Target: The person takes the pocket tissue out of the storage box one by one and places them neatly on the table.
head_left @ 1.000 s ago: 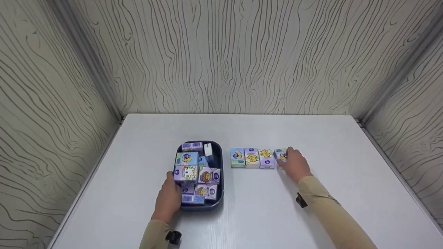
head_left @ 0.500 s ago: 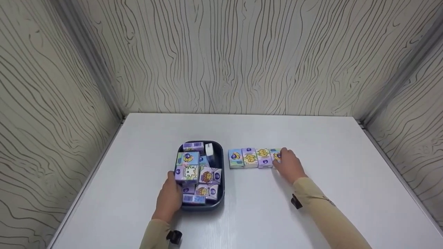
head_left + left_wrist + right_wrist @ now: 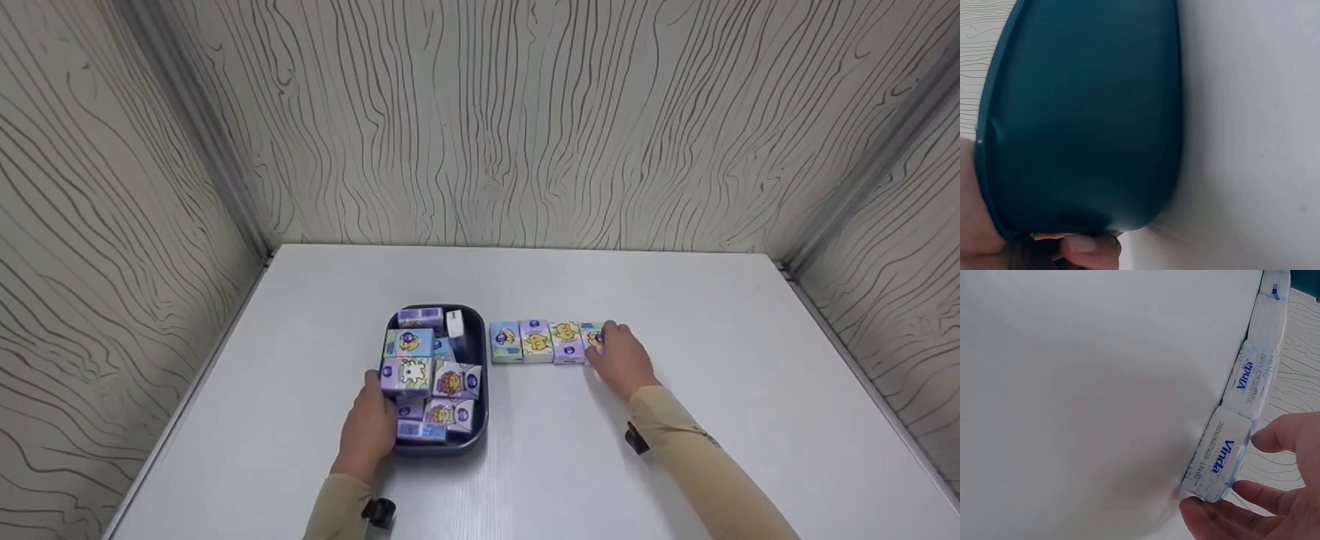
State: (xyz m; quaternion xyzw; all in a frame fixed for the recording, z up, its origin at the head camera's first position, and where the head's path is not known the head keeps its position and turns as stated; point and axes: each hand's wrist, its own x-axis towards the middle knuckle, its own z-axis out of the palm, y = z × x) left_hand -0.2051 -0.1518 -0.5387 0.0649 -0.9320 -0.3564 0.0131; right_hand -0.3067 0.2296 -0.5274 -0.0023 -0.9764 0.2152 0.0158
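While the person's left hand (image 3: 366, 431) grips the near-left side of the dark blue tub (image 3: 481, 424), I have the right hand (image 3: 622, 360) grasping the end packet (image 3: 592, 337) at the right of a short row on the white bench (image 3: 525, 472). On my right wrist feed its fingers (image 3: 1272, 437) are bent about that packet's outer end, and I can read blue "Vinda" lettering and a printed date code on the side facing me.

I count four packets in the row, laid edge to edge: a blue packet (image 3: 505, 343) nearest the tub, then a purple packet (image 3: 535, 341), then a yellow-and-purple packet (image 3: 566, 343), then the one in the right hand. The blue one lies just beside the tub's rim; I can't tell whether they touch.

My left wrist view is mostly the tub's outer wall, teal there, with the left fingers (image 3: 1092, 250) curled against its end. The tub stands on the bench with a loose heap of packets in it: a blue-topped packet (image 3: 409, 343) and a cow-print packet (image 3: 406, 375) ride high on the left, and a white-ended packet (image 3: 456, 330) leans near the far right corner.
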